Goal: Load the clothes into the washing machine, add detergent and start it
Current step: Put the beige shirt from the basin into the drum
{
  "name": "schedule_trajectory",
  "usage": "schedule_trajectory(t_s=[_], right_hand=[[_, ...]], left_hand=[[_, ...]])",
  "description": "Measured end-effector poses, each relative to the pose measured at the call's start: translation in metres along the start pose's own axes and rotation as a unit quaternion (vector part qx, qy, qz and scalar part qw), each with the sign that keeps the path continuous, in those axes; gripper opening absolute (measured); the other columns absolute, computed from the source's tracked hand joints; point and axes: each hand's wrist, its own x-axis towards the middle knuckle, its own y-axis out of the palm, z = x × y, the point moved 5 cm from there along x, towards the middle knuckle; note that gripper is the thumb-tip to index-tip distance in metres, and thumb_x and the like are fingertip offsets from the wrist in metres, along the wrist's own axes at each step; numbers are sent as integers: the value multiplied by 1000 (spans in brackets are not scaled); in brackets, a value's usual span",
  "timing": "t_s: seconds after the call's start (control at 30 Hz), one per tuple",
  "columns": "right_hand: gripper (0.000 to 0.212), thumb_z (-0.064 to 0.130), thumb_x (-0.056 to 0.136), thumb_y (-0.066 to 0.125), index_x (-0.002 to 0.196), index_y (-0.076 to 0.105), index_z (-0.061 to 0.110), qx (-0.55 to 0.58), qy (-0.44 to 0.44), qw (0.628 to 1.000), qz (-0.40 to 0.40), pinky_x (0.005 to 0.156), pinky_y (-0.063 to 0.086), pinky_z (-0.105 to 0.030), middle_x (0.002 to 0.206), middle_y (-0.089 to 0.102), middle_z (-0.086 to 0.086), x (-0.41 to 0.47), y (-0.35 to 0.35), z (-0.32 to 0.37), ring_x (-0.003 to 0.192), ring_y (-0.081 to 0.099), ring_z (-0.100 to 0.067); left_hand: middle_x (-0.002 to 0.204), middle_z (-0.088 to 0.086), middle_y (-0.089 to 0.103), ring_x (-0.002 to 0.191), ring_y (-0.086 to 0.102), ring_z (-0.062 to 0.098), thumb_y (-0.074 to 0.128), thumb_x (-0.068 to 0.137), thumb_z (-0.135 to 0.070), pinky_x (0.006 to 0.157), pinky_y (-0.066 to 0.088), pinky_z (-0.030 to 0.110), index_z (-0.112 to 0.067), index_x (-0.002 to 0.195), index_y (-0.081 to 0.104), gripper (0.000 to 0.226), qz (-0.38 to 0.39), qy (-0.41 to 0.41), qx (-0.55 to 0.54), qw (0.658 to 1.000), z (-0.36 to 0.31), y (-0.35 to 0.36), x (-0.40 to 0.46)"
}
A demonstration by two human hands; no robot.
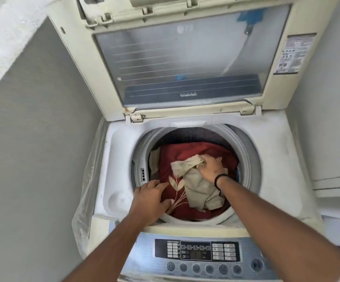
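A top-loading washing machine (pixel 112 159) stands with its lid (pixel 181 58) raised. Inside the drum lies a red cloth with a pale leaf print (pixel 171 171), and a beige garment (pixel 197 184) rests on top of it. My right hand (pixel 211 166) reaches into the drum and grips a bunched part of the beige garment. My left hand (pixel 150 198) lies with fingers spread on the red cloth at the drum's front-left rim. No detergent is in view.
The control panel (pixel 197 255) with buttons and a display sits at the front, under my forearms. A grey wall (pixel 32 139) closes in on the left. Clear plastic sheeting (pixel 85 192) hangs down the machine's left side. A white ledge (pixel 336 186) stands at right.
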Motion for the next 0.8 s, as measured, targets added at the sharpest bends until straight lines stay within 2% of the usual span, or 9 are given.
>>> schedule_trajectory(t_s=[0.1, 0.17, 0.23, 0.27, 0.33, 0.53, 0.6, 0.67, 0.8], right_hand=[[58, 20, 87, 67, 142, 49, 15, -57, 29, 990, 126, 103, 44, -27, 140, 55, -9, -6, 15, -9, 127, 53, -25], [55, 25, 90, 66, 142, 50, 15, -80, 44, 979, 179, 83, 49, -17, 131, 61, -6, -14, 20, -14, 111, 59, -19], [45, 28, 92, 64, 134, 57, 16, -76, 35, 975, 206, 55, 47, -11, 102, 65, 1, -27, 17, -8, 82, 58, -11], [40, 29, 91, 64, 129, 60, 17, -58, 16, 977, 205, 59, 50, -13, 99, 65, 2, -32, 14, -3, 81, 59, -10], [33, 29, 90, 65, 121, 65, 18, -1, -21, 986, 163, 81, 54, -26, 113, 67, 0, -47, 0, 10, 97, 63, -14], [18, 30, 94, 61, 108, 70, 23, 87, -83, 993, 3, 83, 51, -25, 99, 69, 9, -137, -52, 32, 93, 65, -8], [17, 35, 93, 57, 92, 70, 23, 8, -90, 990, -106, 75, 53, -30, 84, 69, 10, -172, -59, 28, 82, 64, -10], [25, 40, 90, 56, 74, 62, 22, -160, -86, 954, -237, 64, 49, -34, 70, 63, 7, -205, -61, 23, 74, 59, -19], [29, 46, 87, 53, 80, 70, 24, -278, -79, 906, -310, 70, 45, -39, 83, 64, 4, -262, -45, 13, 82, 57, -25]], left_hand=[[150, -7, 46, 139, 40, 18, 57, 91, -57, 114, 27, 41, -37, 145, 46, 59, -9, -1, -1, 1000, -3, 0, 2], [140, -9, 56, 129, 50, 15, 59, 90, -55, 110, 35, 39, -36, 138, 55, 52, -21, 1, -33, 999, -3, -3, 0], [128, -9, 64, 114, 58, 12, 63, 91, -50, 102, 45, 35, -34, 131, 62, 44, -39, -9, -116, 992, 1, -8, -4], [124, -8, 66, 108, 60, 10, 64, 91, -47, 98, 49, 33, -32, 129, 64, 41, -49, -15, -161, 986, 2, -11, -8], [117, -9, 68, 101, 62, 6, 67, 92, -41, 92, 52, 28, -29, 126, 67, 36, -67, -18, -220, 973, 3, -17, -18], [99, -22, 69, 88, 63, -2, 58, 91, -55, 79, 56, 30, -36, 116, 68, 33, -95, 32, -194, 976, 3, -15, -62], [91, -23, 69, 82, 62, -2, 47, 93, -63, 72, 53, 27, -37, 103, 69, 35, -121, 62, -155, 978, 2, -14, -80], [82, -17, 67, 76, 59, 3, 32, 96, -67, 69, 48, 29, -32, 90, 67, 50, -153, 117, -103, 976, -2, -11, -95], [97, -20, 71, 91, 62, 3, 31, 93, -72, 84, 44, 33, -41, 109, 69, 52, -192, 176, -65, 963, 2, -9, -109]])
